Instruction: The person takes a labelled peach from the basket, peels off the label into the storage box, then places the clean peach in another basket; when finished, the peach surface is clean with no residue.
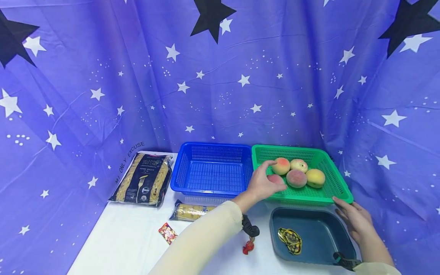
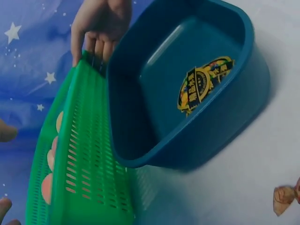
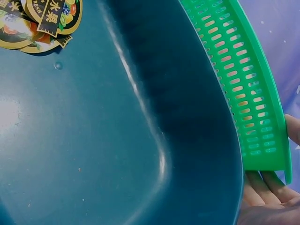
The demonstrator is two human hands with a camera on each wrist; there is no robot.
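The left hand's (image 1: 262,185) fingers curl round a peach (image 1: 275,179) inside the green basket (image 1: 338,187), beside four others. The right hand (image 1: 355,219) rests with straight fingers at the basket's near corner. This looks like the pick-up step; next, lift it clear of the rim.

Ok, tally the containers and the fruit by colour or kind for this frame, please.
Blue basket: 1
Green basket: 1
Dark teal tub: 1
Peaches: 5, one gripped by the left hand
Total: 8
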